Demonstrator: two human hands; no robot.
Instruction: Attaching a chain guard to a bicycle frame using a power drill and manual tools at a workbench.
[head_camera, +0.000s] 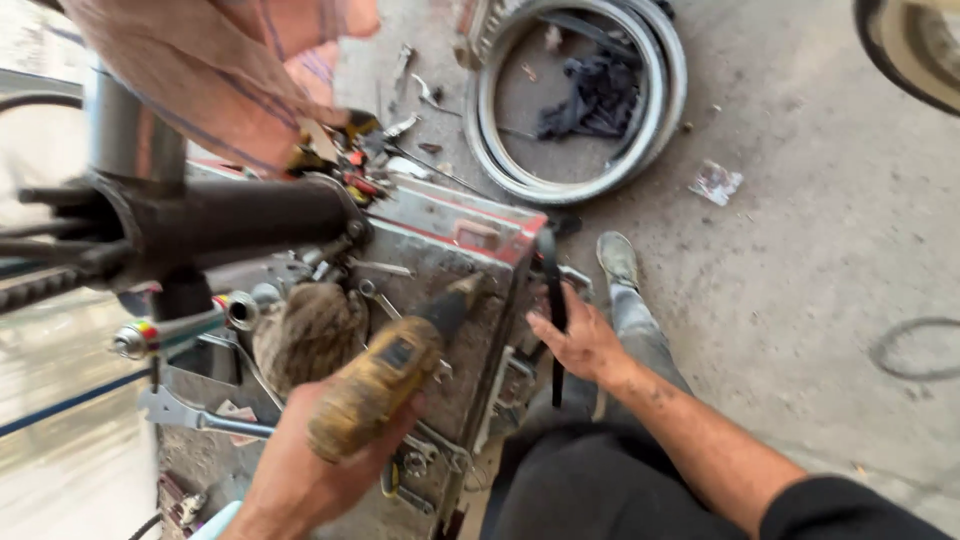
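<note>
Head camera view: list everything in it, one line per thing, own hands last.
Toolbox: one, grey metal with red edge, centre.
Loose tools: several, in the toolbox tray.
Spanner: one, silver, lower left.
Screwdriver: one, yellow handle, over the toolbox.
Bicycle frame: one, dark, left.
Wheel rim: one, silver, on floor, top.
Rag: one, dark, inside the rim.
Strap: one, black, at toolbox edge.
Shoe: one, grey, on floor.
Left hand: grips the screwdriver.
Right hand: touches the strap.
</note>
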